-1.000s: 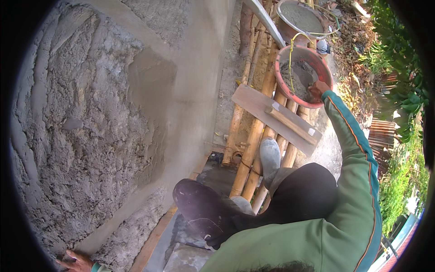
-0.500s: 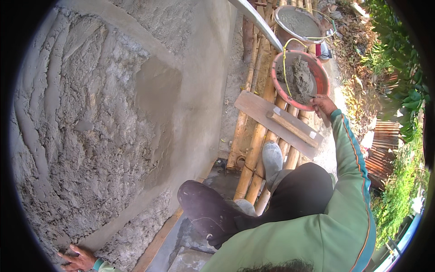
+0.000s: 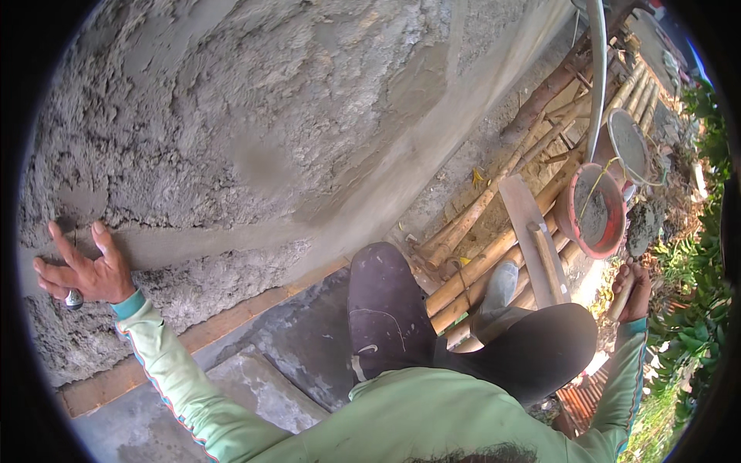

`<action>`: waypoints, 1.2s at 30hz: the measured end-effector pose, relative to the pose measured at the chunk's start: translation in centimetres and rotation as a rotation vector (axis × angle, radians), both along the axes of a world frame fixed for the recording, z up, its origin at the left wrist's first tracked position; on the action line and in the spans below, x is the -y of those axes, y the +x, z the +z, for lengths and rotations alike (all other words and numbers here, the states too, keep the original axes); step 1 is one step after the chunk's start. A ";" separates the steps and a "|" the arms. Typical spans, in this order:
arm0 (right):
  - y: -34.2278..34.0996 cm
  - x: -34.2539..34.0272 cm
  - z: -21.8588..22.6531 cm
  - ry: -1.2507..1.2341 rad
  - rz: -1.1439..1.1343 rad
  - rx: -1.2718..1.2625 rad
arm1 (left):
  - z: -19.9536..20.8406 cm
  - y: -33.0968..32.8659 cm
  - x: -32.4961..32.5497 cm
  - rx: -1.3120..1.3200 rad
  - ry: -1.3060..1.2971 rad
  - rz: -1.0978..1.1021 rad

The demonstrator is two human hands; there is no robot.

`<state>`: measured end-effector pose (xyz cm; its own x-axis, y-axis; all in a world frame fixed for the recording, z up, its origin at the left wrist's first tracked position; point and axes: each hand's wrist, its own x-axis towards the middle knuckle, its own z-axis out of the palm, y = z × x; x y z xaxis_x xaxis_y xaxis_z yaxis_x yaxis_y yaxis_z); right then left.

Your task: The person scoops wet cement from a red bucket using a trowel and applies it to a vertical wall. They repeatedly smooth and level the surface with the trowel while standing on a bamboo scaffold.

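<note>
My left hand (image 3: pixel 89 270) rests with fingers spread against the rough, freshly mortared wall (image 3: pixel 208 147), by a smoother band of mortar (image 3: pixel 193 245). A ring shows on one finger. At the right, my right hand (image 3: pixel 637 290) is closed round the wooden handle of a trowel (image 3: pixel 620 302). A heap of wet grey mortar (image 3: pixel 645 227) covers its blade, just outside the red bucket (image 3: pixel 566 221). More mortar lies inside that bucket. Nearer my knee is a long wooden float (image 3: pixel 519 202), lying handle up on bamboo poles.
A second bucket (image 3: pixel 629 145) of grey mix stands beyond the red one. Bamboo poles (image 3: pixel 486 270) form the platform under my boot (image 3: pixel 502 285). A pale curved bar (image 3: pixel 597 69) crosses near the buckets. A wooden board (image 3: pixel 208 332) edges the wall's base; leafy plants (image 3: pixel 698 324) border the right.
The trowel has come out of the red bucket to the right, loaded with mortar. My view has turned, so my left hand shows more fully, still at the wall.
</note>
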<state>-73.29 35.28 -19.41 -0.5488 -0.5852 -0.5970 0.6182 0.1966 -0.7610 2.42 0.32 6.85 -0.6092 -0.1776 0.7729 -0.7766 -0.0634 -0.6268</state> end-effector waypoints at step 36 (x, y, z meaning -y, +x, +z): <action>46.7 33.2 -24.6 0.045 0.284 0.235 | 0.0 1.4 -2.9 -0.071 0.083 0.177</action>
<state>-26.64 2.05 -44.04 -0.2132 -0.6649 -0.7159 0.6914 0.4150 -0.5914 3.84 3.23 6.83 -0.5075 -0.3420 0.7909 -0.8003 -0.1530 -0.5797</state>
